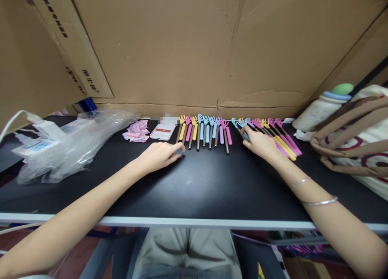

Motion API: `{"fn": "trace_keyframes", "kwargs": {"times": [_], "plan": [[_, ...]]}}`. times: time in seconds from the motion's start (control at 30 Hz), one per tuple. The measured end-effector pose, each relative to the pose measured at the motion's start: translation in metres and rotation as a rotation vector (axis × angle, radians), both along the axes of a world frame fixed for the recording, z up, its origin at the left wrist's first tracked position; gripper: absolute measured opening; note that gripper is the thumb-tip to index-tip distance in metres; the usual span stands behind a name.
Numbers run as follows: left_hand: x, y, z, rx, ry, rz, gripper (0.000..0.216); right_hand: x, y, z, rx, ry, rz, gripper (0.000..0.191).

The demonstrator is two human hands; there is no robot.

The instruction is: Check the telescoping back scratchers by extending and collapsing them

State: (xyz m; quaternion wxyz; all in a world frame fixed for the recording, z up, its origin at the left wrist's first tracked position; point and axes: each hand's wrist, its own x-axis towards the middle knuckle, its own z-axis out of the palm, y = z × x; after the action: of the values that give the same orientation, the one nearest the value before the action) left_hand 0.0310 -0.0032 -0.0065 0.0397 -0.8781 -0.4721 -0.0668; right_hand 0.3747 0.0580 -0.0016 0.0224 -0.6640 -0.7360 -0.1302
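A row of telescopic back scratchers (210, 133) with hand-shaped heads in yellow, pink, blue and purple lies across the middle of the black table. At the row's left end, my left hand (160, 156) rests low over the table, its thumb and forefinger apart and nothing between them. My right hand (257, 141) is at the left side of a second group of back scratchers (283, 139). Its fingers are closed on a blue back scratcher (235, 123), whose handle is mostly hidden under the hand.
Left of the row lie a phone (163, 131) and a pile of small printed cards (137, 131). Clear plastic bags (75, 149) cover the left side, by a white charger (54, 129). A bottle (318, 109) and a cloth bag (360, 141) stand right. Cardboard (194, 49) walls the back.
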Motion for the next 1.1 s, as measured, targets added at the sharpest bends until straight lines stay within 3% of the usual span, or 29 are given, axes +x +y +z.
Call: {"fn": "trace_keyframes", "kwargs": {"times": [0.17, 0.3, 0.47, 0.57, 0.67, 0.83, 1.1], "plan": [[0.000, -0.001, 0.000, 0.065, -0.027, 0.031, 0.020, 0.000, -0.004, 0.008, 0.116, 0.193, 0.075, 0.030], [-0.001, 0.000, 0.001, 0.256, -0.158, -0.033, 0.017, -0.012, -0.014, 0.012, 0.156, 0.355, 0.360, 0.024], [0.003, -0.003, 0.005, 0.527, -0.181, -0.169, 0.020, -0.040, -0.031, 0.005, 0.196, 0.248, 0.681, 0.021], [0.006, -0.002, 0.003, 0.523, -0.124, -0.160, 0.027, -0.054, -0.039, -0.002, 0.266, 0.152, 0.837, 0.024], [0.005, 0.001, -0.002, 0.391, -0.081, -0.157, 0.029, -0.061, -0.044, -0.004, 0.338, 0.079, 0.940, 0.027], [0.004, 0.002, -0.005, 0.186, -0.053, -0.214, 0.030, -0.065, -0.050, -0.001, 0.358, 0.109, 0.985, 0.025], [0.009, -0.004, -0.005, 0.284, -0.073, -0.139, 0.019, -0.061, -0.048, 0.005, 0.230, 0.327, 0.925, 0.017]]}}
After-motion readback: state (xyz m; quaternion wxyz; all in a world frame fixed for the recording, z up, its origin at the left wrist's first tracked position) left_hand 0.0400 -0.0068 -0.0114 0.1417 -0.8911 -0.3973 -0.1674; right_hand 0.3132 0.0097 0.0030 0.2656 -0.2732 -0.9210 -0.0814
